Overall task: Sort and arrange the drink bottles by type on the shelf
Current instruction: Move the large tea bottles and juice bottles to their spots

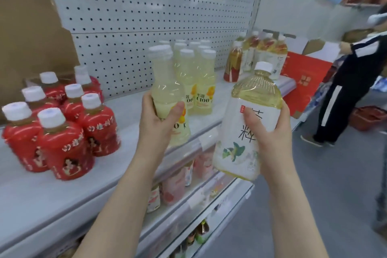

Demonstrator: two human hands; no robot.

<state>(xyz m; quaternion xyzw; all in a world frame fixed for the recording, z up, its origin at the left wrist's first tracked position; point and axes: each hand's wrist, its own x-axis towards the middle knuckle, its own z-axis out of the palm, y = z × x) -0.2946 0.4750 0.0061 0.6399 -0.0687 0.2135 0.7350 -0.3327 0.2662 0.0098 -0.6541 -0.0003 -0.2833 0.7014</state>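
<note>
The left hand grips a pale yellow plastic lemon-drink bottle above the grey metal shelf's front edge; the right hand holds a white-labelled golden tea bottle beyond that edge.

On the shelf, squat bottles cluster at the left, slim bottles stand mid-shelf near the back panel, and wide bottles group at the far right end. In front of the slim group the left hand holds a single slim bottle over the shelf, and to its right the right hand holds a single wide bottle, tilted, out past the shelf's front edge. Below, a lower shelf carries what seem to be more bottles, and a person stands in the aisle at the right, near a basket on the floor.
</note>
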